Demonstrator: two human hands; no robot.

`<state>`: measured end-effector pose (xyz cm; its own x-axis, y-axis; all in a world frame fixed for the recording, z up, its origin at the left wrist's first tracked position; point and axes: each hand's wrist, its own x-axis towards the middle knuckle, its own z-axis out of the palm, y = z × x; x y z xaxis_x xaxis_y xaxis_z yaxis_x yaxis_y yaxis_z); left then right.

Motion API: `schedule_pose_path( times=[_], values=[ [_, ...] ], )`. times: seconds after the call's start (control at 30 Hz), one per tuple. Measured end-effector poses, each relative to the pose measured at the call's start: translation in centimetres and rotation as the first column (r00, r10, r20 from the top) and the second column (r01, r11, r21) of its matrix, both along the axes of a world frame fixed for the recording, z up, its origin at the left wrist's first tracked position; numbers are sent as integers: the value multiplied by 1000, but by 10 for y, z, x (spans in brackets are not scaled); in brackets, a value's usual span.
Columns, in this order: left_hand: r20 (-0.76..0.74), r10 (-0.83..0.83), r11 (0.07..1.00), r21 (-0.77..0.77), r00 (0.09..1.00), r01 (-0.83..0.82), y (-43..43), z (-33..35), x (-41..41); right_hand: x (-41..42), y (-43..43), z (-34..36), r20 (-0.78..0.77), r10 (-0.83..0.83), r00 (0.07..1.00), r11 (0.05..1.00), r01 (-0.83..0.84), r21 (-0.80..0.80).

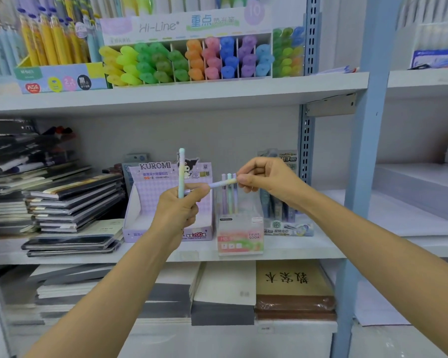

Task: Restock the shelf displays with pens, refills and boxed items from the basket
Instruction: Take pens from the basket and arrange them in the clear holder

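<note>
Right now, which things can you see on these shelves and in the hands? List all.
Highlighters: many, yellow to blue, top shelf.
Yellow pens: many, box, top left.
Kuromi box: one, purple, middle shelf.
Fruit Soda box: one, clear, right of Kuromi box.
Standing pens: three, pastel, in Fruit Soda box.
Refill packs: few, blue-grey, right of Fruit Soda box.
Notebooks: stacks, dark, middle shelf left.
Paper stacks: several, white, grey, brown, bottom shelf.
Upright pen: one, pastel, held.
Level pen: one, pastel, held.
Left hand: grips upright pen.
Right hand: fingers pinch level pen.
</note>
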<state>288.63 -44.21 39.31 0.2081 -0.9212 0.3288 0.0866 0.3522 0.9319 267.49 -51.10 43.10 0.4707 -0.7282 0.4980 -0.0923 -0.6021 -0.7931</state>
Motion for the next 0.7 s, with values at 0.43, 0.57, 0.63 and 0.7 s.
schedule_pose_path(
  times=[0.43,0.57,0.63,0.7],
  values=[
    [-272,-55,997,-64,961,38,9,11,-35,3,17,-16,180,-31,983,1000,30,7],
    [-276,-47,993,-115,960,15,8,14,-38,5,21,-19,63,31,998,999,-33,21],
    [-185,-23,991,-130,982,-1,8,13,-39,7,23,-19,-2,50,999,999,-50,8],
    [-98,19,990,-135,995,-33,7,12,-39,11,27,-16,-10,20,1000,999,-21,-46]
  ],
)
